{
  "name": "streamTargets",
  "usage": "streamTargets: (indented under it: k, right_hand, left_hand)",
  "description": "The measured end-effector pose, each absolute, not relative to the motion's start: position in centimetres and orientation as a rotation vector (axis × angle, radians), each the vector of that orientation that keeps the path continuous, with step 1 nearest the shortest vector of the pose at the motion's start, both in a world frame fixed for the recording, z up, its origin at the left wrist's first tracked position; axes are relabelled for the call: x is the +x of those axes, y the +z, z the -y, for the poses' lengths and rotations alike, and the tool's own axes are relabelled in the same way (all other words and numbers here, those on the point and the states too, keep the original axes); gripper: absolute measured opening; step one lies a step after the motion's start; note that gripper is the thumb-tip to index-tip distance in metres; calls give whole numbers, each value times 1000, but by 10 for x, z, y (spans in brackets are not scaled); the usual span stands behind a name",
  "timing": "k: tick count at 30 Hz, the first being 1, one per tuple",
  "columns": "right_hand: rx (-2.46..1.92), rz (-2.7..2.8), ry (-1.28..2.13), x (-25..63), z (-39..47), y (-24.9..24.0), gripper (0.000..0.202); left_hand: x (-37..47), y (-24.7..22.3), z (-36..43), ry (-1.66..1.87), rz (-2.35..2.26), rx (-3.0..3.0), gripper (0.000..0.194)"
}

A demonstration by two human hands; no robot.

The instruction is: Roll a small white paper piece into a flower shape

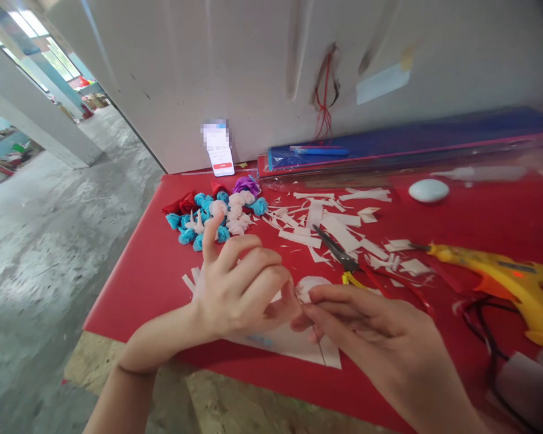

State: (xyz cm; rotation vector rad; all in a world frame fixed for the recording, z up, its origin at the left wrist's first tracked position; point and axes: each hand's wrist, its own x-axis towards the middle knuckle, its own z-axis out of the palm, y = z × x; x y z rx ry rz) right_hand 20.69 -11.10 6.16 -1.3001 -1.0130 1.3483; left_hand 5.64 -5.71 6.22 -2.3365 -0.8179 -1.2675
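My left hand (247, 283) and my right hand (371, 319) meet above the front of the red table. Between their fingertips is a small white paper piece (304, 288), partly hidden by the fingers. The right thumb and index finger pinch it, and the left fingers are curled against its other side, the little finger raised. Under the hands lies a white sheet (289, 346). Just beyond the right hand are scissors (341, 250) with their blades apart, among white paper strips (339, 232). Blue, pink, red and purple paper flowers (201, 217) sit in a cluster behind the left hand.
A yellow glue gun (502, 271) with a dark cable (491, 337) lies at the right. A white oval object (429, 190) is behind it. A lit phone (220, 150) leans on the back panel (235, 72), beside long blue wrapped sheets (389, 141). The table's left edge borders the floor.
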Motion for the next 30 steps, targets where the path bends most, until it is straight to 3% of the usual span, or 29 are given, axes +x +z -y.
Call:
streamTargets:
  k: [9, 30]
  right_hand:
    - [-1007, 879, 1666, 219, 102, 51, 11]
    - [-1233, 936, 1416, 213, 107, 63, 14]
  left_hand:
    - [55, 62, 58, -1263, 795, -2369, 6]
    - [50, 72, 57, -1233, 728, -2648, 5]
